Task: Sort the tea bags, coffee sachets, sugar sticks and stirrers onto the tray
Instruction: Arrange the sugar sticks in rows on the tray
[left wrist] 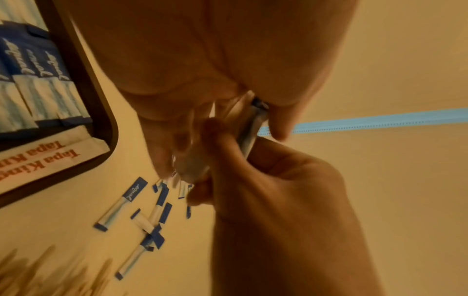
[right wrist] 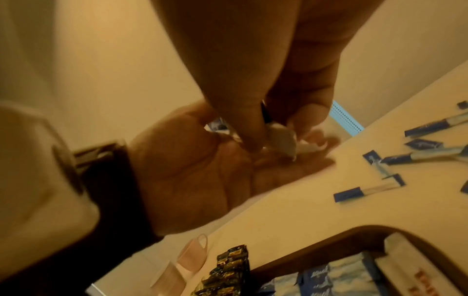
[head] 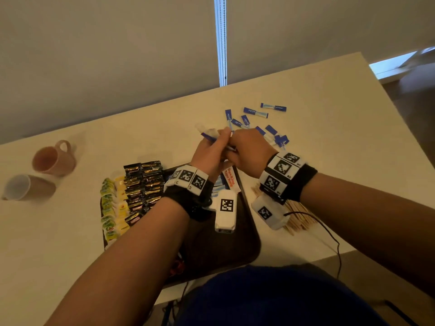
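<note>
Sugar sticks, a small blue-and-white bundle, sit in the left hand, its fingers curled round them above the table just past the dark tray. The right hand meets it, fingertips pinching the bundle's end. More sugar sticks lie scattered beyond; coffee sachets and tea bags line the tray's left side, wooden stirrers lie just right of it.

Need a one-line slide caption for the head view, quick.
Both hands, left hand and right hand, gather blue sugar sticks above the dark tray; more sticks lie scattered on the table.
</note>
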